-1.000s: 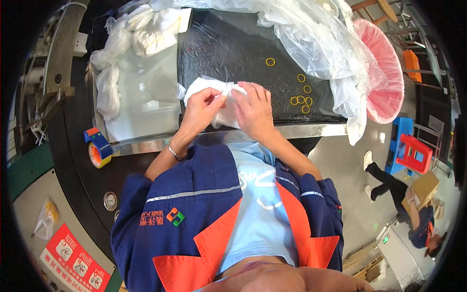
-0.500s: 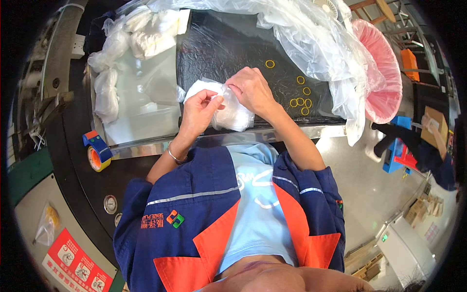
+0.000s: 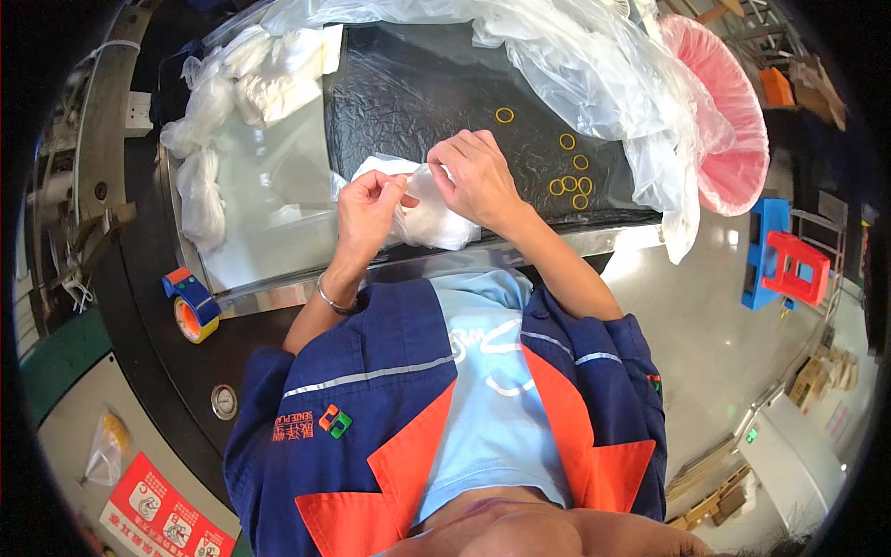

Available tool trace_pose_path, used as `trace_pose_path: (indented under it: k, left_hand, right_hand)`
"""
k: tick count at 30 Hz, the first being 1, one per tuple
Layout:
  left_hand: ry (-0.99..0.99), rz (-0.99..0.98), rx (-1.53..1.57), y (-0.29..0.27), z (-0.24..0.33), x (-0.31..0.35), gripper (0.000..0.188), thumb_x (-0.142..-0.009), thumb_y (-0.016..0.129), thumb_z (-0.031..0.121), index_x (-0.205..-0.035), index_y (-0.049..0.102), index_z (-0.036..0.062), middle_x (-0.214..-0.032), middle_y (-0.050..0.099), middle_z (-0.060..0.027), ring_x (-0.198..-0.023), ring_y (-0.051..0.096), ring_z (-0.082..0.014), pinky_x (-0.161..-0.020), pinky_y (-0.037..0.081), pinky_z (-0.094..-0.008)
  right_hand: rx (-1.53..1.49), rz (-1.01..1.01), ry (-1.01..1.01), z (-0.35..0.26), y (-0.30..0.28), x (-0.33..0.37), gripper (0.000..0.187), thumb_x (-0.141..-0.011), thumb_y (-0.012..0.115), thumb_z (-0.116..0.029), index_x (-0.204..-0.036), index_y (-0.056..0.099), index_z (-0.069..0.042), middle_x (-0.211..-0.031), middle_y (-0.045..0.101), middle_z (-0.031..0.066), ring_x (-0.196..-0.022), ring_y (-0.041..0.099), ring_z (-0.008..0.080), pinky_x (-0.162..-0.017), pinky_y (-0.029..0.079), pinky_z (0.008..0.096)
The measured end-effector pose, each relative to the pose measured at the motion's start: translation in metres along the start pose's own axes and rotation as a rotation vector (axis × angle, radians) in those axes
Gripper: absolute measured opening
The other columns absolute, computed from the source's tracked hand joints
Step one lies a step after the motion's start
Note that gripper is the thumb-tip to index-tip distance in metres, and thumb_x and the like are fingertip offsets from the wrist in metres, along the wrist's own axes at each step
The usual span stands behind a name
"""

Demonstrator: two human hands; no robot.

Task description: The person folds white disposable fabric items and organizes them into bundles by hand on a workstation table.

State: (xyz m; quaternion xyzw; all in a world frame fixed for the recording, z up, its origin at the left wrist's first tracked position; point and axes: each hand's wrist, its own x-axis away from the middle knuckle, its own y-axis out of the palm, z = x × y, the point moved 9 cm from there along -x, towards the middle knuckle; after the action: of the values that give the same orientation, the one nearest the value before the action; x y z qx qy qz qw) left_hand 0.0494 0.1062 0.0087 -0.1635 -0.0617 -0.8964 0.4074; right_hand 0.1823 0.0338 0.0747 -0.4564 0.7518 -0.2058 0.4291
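A soft white bundle in thin clear plastic [image 3: 438,221] lies at the table's near edge, between my two hands. My left hand [image 3: 368,212] is at its left side, thumb and forefinger pinched together at the plastic's upper edge. From the right, my right hand [image 3: 478,178] reaches over the bundle with its fingers curled down and the thumb against the plastic. The bundle's contents do not show clearly. Beyond my right hand, several yellow rings [image 3: 504,115] lie scattered on the black plastic sheet [image 3: 418,79].
Crumpled clear plastic film [image 3: 594,79] runs along the table's far and right sides. White bagged bundles [image 3: 269,93] are piled at the left. A tape dispenser [image 3: 192,304] stands beside the metal edge. Pink plastic [image 3: 733,121] bulges at the right, near a red and blue object [image 3: 789,265].
My fingertips are slightly farther apart, the left having moved a little left. The view has shifted somewhat. A dark-clothed figure at the right no longer hides the red and blue object.
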Motion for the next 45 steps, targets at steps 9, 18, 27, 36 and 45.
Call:
trace_pose_path:
  k: [9,18,27,36,45]
  left_hand:
    - [0.074,-0.026,0.091,0.004,0.008,-0.002,0.015,-0.095,0.057,0.011,-0.090,0.064,-0.0013,-0.084,0.067,-0.0045,-0.071,0.062,-0.0078,-0.063,0.047,-0.0213]
    - [0.098,-0.042,0.008,0.007,0.009,0.011,0.017,-0.097,0.054,0.013,-0.096,0.064,-0.0010,-0.086,0.068,-0.0039,-0.077,0.063,-0.0082,-0.066,0.049,-0.0225]
    - [0.005,-0.084,0.167,-0.001,-0.002,0.006,0.018,-0.096,0.055,0.013,-0.100,0.065,-0.0017,-0.085,0.068,-0.0039,-0.075,0.063,-0.0084,-0.064,0.050,-0.0234]
    - [0.429,0.042,-0.483,-0.001,0.041,0.026,0.012,-0.090,0.060,0.009,-0.088,0.066,-0.0012,-0.081,0.067,-0.0129,-0.069,0.065,-0.0206,-0.062,0.050,-0.0319]
    - [0.828,-0.200,-0.588,0.011,0.037,0.047,0.010,-0.073,0.066,-0.004,-0.079,0.061,0.0000,-0.087,0.066,-0.0111,-0.082,0.063,-0.0292,-0.072,0.050,-0.0367]
  right_hand:
    - [-0.066,-0.090,-0.055,-0.016,0.002,-0.002,0.019,-0.067,0.072,-0.011,-0.084,0.065,-0.008,-0.081,0.063,0.0042,-0.081,0.057,0.0224,-0.076,0.040,0.0349]
    - [-0.197,-0.029,0.062,-0.002,0.014,0.006,0.011,-0.071,0.072,-0.014,-0.078,0.064,-0.009,-0.075,0.064,0.0069,-0.077,0.058,0.0246,-0.074,0.040,0.0383]
    - [-0.183,-0.055,0.078,-0.007,0.013,-0.005,0.006,-0.071,0.070,-0.012,-0.074,0.066,-0.008,-0.074,0.066,0.0056,-0.077,0.059,0.0244,-0.074,0.040,0.0373]
    - [0.006,-0.135,0.068,0.007,0.023,-0.013,0.002,-0.075,0.066,-0.008,-0.073,0.065,-0.008,-0.075,0.065,0.0057,-0.078,0.058,0.0233,-0.075,0.039,0.0376]
    - [0.098,-0.325,0.147,0.055,0.055,-0.012,0.007,-0.076,0.065,-0.012,-0.070,0.066,-0.011,-0.071,0.065,0.0043,-0.077,0.059,0.0223,-0.076,0.039,0.0377]
